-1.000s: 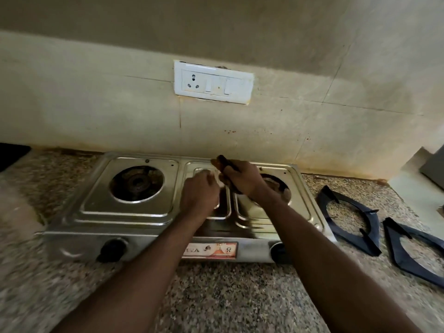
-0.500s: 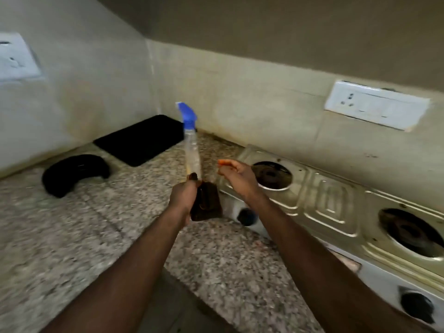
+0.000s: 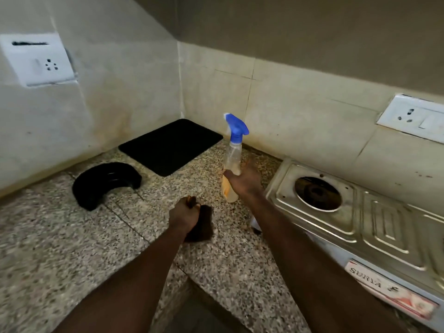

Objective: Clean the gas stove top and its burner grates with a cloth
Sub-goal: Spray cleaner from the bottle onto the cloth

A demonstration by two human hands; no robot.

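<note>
Dark cloth [image 3: 203, 224] is bunched in my left hand [image 3: 183, 218], my right hand [image 3: 243, 181] is curled round the upright spray bottle [image 3: 232, 155], and the stove [image 3: 384, 227] lies to the right, nearer to that hand.

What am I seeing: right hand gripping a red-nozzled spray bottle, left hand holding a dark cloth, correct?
The head view shows the nozzle of the spray bottle is blue, not red. The right hand grips it; the left hand holds the dark cloth.

The left hand [image 3: 183, 218] and the right hand [image 3: 242, 182] are bare. The left forearm [image 3: 134, 272] and right forearm [image 3: 300, 248] show uncovered to the lower edge
</note>
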